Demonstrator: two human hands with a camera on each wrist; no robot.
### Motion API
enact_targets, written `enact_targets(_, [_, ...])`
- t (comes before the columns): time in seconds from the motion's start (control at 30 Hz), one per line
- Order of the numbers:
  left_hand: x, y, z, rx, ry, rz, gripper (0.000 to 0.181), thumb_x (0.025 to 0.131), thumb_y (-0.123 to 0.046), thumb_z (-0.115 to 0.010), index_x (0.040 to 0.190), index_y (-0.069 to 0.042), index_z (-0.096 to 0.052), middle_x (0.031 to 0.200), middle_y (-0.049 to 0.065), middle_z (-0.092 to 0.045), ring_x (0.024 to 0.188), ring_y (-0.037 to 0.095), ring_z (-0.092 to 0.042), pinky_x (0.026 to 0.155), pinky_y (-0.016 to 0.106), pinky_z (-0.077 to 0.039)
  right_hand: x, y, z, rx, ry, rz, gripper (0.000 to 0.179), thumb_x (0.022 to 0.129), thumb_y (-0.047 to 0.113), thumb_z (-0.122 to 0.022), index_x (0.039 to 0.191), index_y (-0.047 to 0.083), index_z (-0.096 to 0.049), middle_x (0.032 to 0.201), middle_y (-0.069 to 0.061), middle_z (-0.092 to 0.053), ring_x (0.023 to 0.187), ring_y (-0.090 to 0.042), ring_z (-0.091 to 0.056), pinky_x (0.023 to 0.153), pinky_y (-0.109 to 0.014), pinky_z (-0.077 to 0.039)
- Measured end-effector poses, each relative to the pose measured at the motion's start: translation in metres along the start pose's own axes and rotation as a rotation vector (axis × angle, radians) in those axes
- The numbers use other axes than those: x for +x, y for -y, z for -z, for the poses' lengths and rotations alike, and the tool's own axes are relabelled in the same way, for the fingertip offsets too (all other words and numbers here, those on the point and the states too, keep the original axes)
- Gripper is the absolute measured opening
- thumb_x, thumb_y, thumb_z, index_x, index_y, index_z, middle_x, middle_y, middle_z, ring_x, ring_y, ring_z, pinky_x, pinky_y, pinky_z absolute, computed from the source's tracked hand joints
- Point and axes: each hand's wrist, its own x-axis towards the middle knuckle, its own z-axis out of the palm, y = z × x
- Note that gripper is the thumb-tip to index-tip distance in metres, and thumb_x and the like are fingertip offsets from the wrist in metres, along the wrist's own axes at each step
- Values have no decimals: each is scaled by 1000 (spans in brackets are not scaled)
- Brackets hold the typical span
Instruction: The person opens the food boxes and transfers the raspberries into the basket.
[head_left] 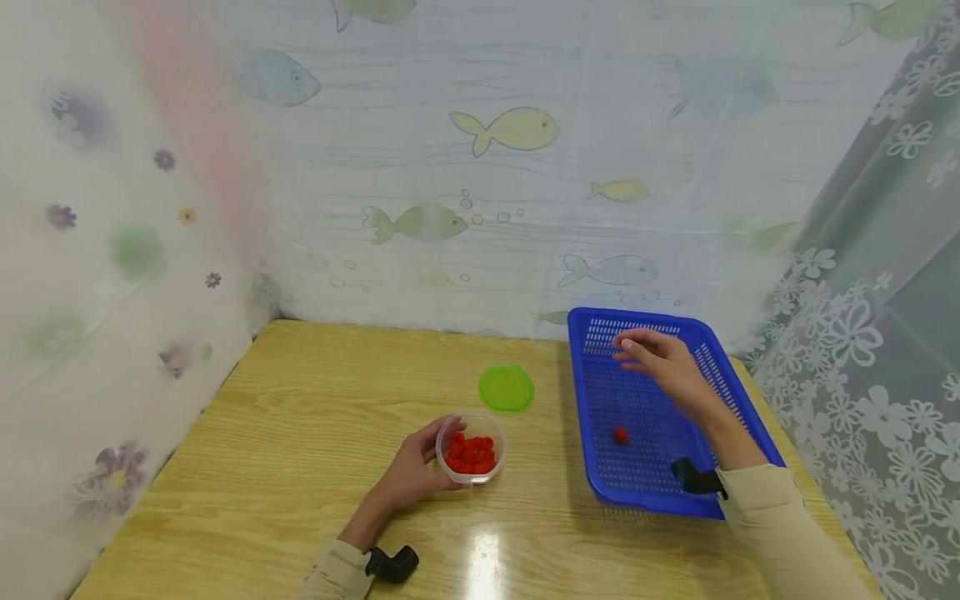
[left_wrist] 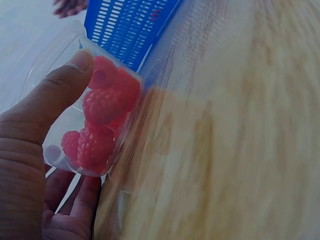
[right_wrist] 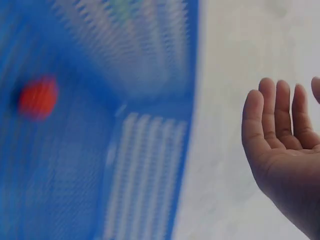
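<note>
My left hand (head_left: 417, 468) grips a small clear plastic tub (head_left: 501, 454) from its left side. In the left wrist view the thumb lies along the tub's wall, with other fingers on the opposite side. Several red raspberries (left_wrist: 102, 106) are inside the tub. Over the blue basket (head_left: 588, 467), my right hand (head_left: 667, 367) hangs with loosely bent fingers. The right wrist view shows the right hand (right_wrist: 285, 135) with its fingers apart from the thumb and nothing seen between them. One more raspberry (head_left: 621, 435) lies on the basket's floor, below the right hand.
A round green lid (head_left: 507, 389) lies on the wooden table (head_left: 322, 400) behind the tub. The basket's raised, slotted walls stand along the table's right side. A curtain with printed fish (head_left: 517, 129) hangs behind the table, and patterned sheets hang on both sides.
</note>
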Motion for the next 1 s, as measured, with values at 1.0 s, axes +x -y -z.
enact_targets(1.0, [-1,0,1,7,5,20,94,74,-10,-92,155,-8,-43,149,14,-54,141,31,-48,115,36,-39,-30,20,-166,269,100,-10,35,108,19,-50,129,-7,-61,139,-16,-60,136,-30,-48,117,-50,-36])
